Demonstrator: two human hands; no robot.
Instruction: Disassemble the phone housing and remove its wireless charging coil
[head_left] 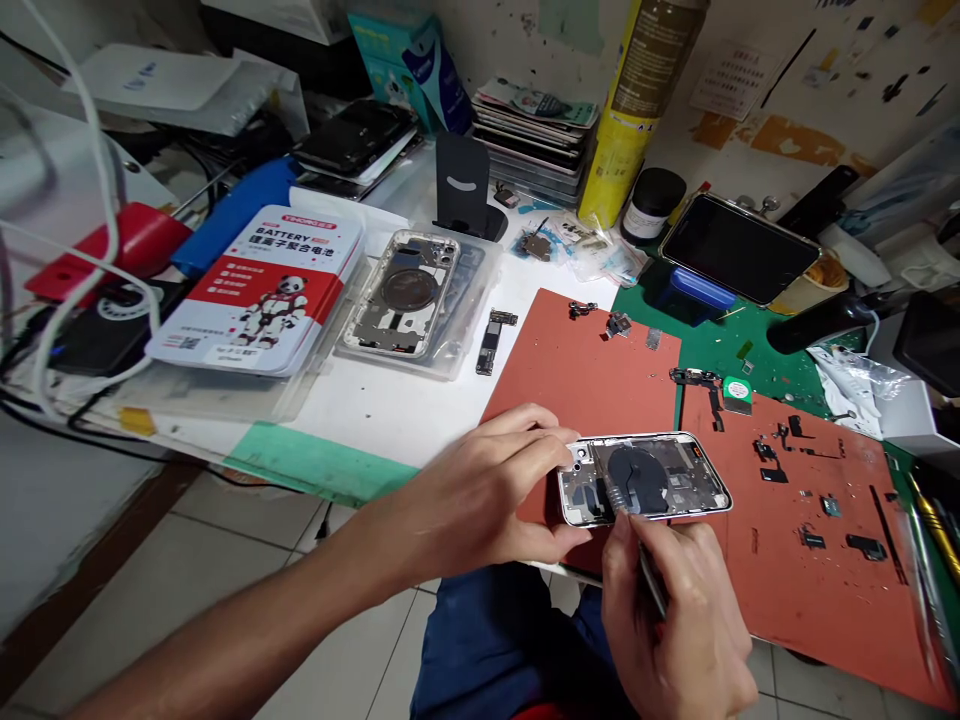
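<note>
From a distance, through the head camera, I am seeing a white-rimmed, rectangular phone housing (pixel 686 482), open and showing its grey metal interior; it is lying over a flat, reddish-brown mat (pixel 589 370), close to the mat's near edge; the bare left hand (pixel 491 490) is pinching its left end, thumb by the near rim and fingertips at the far corner; the bare right hand (pixel 686 600) is clasping a slim, metallic hand tool (pixel 616 497), its tip pointing over the interior beside a round, matt-black coil (pixel 651 470); whether the tip is touching, I am not managing to tell; I am judging the coil to be the weak point, since too hard or steep a push could be scratching or tearing it; a loosening left-hand pinch could be letting the housing swivel, sending the tip off course toward the left thumb; a slip over that near edge could be dropping everything toward the dark-blue trousers (pixel 487 640) below; to the right, small, dark, loose electronic parts (pixel 866 547) are lying scattered; a careless sweep of the right wrist could be knocking them astray.
</note>
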